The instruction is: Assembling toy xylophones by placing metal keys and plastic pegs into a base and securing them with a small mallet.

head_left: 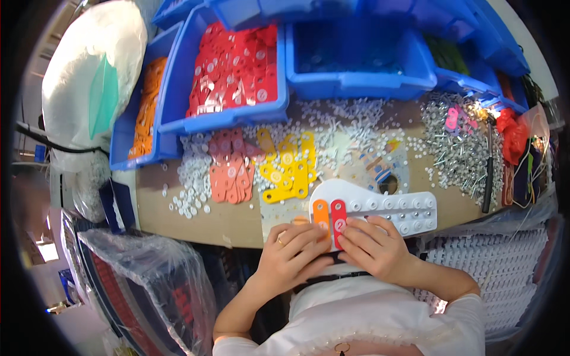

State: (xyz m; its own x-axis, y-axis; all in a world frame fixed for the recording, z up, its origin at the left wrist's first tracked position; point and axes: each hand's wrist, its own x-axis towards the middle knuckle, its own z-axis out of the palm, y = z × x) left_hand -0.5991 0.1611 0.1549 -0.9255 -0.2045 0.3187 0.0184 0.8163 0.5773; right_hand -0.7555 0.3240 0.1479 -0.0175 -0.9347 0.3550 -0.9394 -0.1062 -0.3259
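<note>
White shirt below, two hands laid on a white board

Nearest the camera, the lower edge is filled by the white shirt (pixel 368 311) of the person, from whose sleeves both bare forearms are extended. Just beyond, at the near edge of the table (pixel 231 228), the white board (pixel 341 189) is set; it is rounded on the left and drawn out into a long arm on the right, where rows of round studs are carried.

Across its left part, an orange strip (pixel 320 212) and a red strip (pixel 339 212) are laid side by side. The near end of the orange strip is touched by the left hand (pixel 295 249), its fingers slightly bent and a little spread. The red strip is touched by the right hand (pixel 377 248), its fingers loosely curved and parted. Whether either strip is pinched or merely pressed cannot be told.

Behind the board, yellow strips (pixel 288 169) and salmon strips (pixel 233 181) are heaped, with small white caps (pixel 193 199) scattered to the left. Farther back, red strips are held in a blue bin (pixel 224 120). On the right, metal screws (pixel 454 145) are piled beside a black-handled tool (pixel 488 172).
</note>
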